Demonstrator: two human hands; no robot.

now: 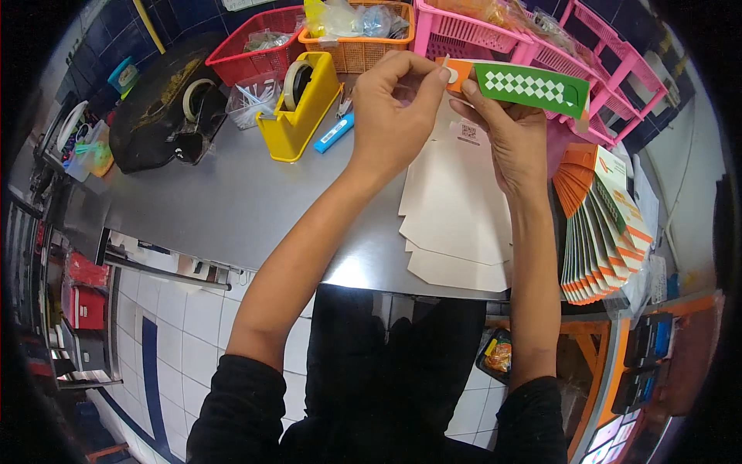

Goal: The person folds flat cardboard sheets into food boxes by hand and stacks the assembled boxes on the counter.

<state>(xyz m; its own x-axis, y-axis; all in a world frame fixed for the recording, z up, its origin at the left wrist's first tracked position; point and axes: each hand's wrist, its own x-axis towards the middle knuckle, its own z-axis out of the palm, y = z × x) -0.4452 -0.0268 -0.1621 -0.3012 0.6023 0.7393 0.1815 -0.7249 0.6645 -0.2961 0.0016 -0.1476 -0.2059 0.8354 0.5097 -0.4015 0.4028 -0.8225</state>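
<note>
My right hand is closed on a folding carton, green with a white diamond pattern and an orange end, raised above the far part of the table. My left hand pinches thumb and finger together at the carton's orange end, beside a round white spot. What lies in that pinch is too small to make out. Below both hands, flat pale carton blanks lie overlapped on the metal table. A fanned stack of orange, white and green printed cartons lies to the right.
A yellow tape dispenser and a blue marker-like pen lie left of my hands. Behind stand a red basket, an orange basket and a pink rack. A black bag-like object sits far left.
</note>
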